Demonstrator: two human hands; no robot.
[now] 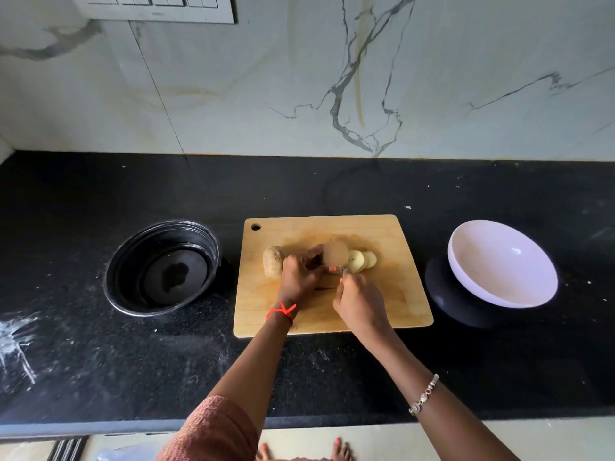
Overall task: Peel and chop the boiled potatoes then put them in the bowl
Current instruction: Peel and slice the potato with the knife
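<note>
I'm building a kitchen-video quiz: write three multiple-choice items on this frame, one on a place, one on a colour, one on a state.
1. Where is the unpeeled potato?
A. in the white bowl
B. on the cutting board's left part
C. in the black pot

2. What colour is the thread on the left wrist?
A. red
B. blue
C. green

3. What is in the white bowl?
A. slices
B. peels
C. nothing

Answers:
1 B: it lies on the cutting board, beside the left hand.
2 A: the red thread shows clearly.
3 C: the slices are still on the board.
</note>
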